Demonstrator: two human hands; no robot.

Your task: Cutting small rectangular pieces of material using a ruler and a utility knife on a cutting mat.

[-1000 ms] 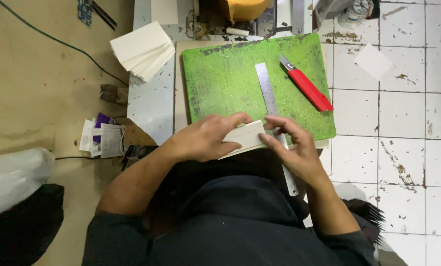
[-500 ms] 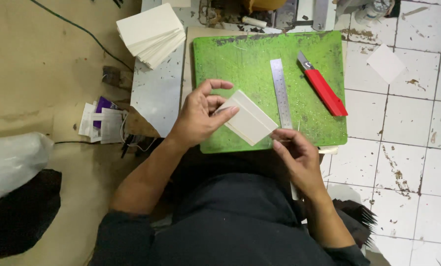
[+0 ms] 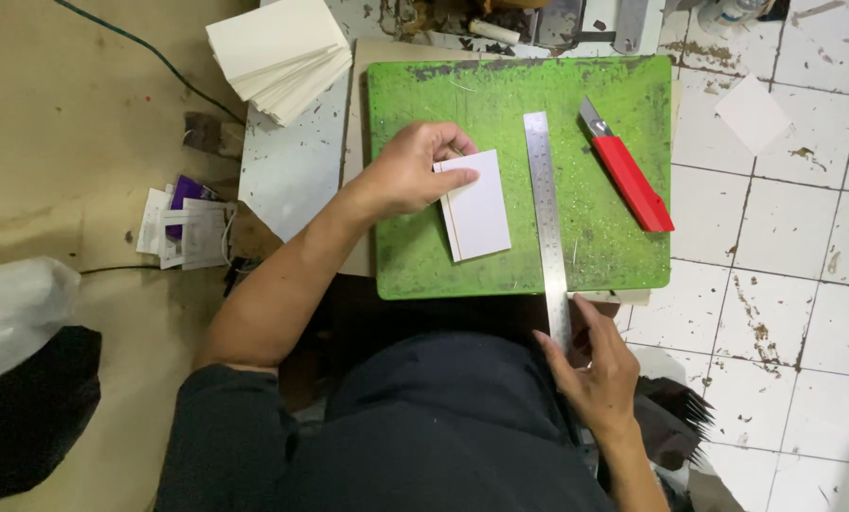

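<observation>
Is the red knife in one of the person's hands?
No, the red knife lies untouched on the green mat, beyond the steel ruler, away from both hands.
</observation>
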